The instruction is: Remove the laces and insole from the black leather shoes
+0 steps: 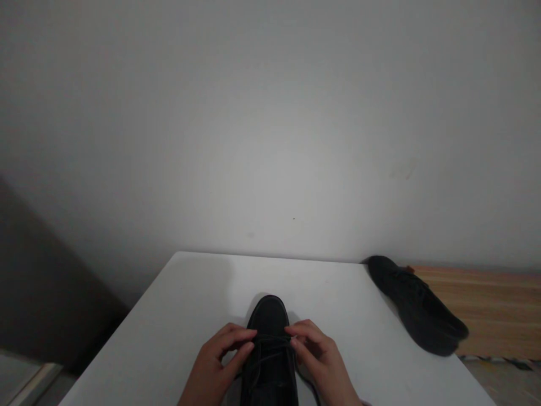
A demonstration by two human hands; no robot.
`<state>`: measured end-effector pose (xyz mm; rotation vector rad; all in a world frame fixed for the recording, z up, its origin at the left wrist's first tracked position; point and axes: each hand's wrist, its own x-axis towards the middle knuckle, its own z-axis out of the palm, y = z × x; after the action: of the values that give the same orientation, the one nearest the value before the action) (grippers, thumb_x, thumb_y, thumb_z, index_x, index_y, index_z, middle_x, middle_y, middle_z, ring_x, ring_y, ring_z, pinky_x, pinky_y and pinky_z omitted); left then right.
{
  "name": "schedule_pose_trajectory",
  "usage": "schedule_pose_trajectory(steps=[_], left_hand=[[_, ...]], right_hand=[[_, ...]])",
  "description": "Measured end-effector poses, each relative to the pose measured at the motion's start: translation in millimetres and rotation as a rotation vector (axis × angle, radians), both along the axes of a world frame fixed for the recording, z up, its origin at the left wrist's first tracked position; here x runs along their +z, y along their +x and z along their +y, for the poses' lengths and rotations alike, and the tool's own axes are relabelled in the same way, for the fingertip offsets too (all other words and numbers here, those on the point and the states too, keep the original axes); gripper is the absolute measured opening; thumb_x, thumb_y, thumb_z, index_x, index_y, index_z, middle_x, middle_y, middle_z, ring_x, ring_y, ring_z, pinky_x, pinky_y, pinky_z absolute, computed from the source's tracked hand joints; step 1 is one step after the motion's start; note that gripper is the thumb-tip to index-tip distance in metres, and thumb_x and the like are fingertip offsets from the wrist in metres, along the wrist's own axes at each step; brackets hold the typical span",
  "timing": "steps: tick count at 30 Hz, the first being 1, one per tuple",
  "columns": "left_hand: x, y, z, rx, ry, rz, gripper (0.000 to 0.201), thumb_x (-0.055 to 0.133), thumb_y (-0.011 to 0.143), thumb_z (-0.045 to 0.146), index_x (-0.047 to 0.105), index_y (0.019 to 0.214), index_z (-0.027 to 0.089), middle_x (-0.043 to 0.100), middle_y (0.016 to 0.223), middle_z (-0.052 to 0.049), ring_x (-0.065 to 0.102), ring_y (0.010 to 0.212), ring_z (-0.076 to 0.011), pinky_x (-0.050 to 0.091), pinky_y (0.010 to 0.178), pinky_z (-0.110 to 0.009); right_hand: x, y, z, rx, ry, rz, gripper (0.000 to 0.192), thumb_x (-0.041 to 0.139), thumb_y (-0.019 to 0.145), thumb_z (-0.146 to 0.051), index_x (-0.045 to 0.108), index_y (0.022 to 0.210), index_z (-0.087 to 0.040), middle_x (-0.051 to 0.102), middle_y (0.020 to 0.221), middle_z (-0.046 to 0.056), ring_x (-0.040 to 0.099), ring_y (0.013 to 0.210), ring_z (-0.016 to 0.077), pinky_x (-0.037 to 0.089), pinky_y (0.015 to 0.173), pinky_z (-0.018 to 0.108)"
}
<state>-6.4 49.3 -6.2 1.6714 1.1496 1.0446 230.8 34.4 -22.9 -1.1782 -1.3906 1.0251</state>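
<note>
A black lace-up shoe (pixel 269 316) lies on the white table in front of me, toe pointing away, its heel cut off by the lower frame edge. Dark shoelaces (pixel 270 357) cross its top. My left hand (pixel 226 356) is at the shoe's left side, thumb and forefinger pinched close to the lacing; what sits between them is too small to make out. On the right side, my right hand (pixel 315 352) pinches a shoelace near the upper eyelets. A loose dark lace (pixel 311 385) hangs down beside the right hand onto the table.
A second black shoe (pixel 416 304) rests along the right edge of the white table (pixel 203 287). Behind the table rises a pale wall (pixel 270 141). Wood-grain boarding (pixel 486 310) shows beyond the right edge, and a dark area (pixel 51 270) lies to the left.
</note>
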Motion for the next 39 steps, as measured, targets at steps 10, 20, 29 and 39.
schedule_pose_trajectory(steps=[10,20,29,39], left_hand=[[0.2,2.4,-1.6,0.018,0.127,0.071,0.016,0.068,0.089,0.033,0.082,0.098,0.029,0.078,0.089,-0.003,0.074,0.084,-0.0187,0.059,0.079,-0.025],[6.4,7.8,-9.0,0.061,0.309,0.186,0.016,0.064,0.093,0.025,0.079,0.095,0.026,0.076,0.086,-0.003,0.075,0.079,-0.016,0.06,0.076,-0.02],[8.3,11.3,-11.4,0.055,0.341,0.249,0.013,0.061,0.09,0.018,0.072,0.087,0.025,0.072,0.082,0.0,0.071,0.075,-0.0147,0.056,0.071,-0.02],[-0.8,15.5,-11.2,0.092,0.226,0.207,0.013,0.049,0.09,0.017,0.057,0.082,0.024,0.063,0.075,0.002,0.063,0.071,-0.0157,0.051,0.069,-0.023]], right_hand=[[-5.5,-1.4,0.4,-0.037,0.022,0.057,0.03,0.072,0.084,-0.053,0.082,0.092,-0.026,0.069,0.084,0.007,0.065,0.078,0.0221,0.049,0.069,0.032],[2.1,-4.7,-6.8,-0.08,0.108,-0.063,0.022,0.065,0.092,-0.042,0.076,0.086,-0.023,0.067,0.084,0.006,0.065,0.08,0.0217,0.052,0.069,0.03],[-2.8,-7.3,-8.4,-0.056,0.078,-0.087,0.025,0.057,0.097,-0.041,0.067,0.087,-0.021,0.061,0.084,0.005,0.061,0.079,0.0205,0.049,0.071,0.03],[-5.1,-10.5,-9.7,-0.033,0.067,-0.036,0.024,0.052,0.099,-0.042,0.061,0.09,-0.022,0.056,0.082,0.002,0.057,0.076,0.019,0.048,0.069,0.028]])
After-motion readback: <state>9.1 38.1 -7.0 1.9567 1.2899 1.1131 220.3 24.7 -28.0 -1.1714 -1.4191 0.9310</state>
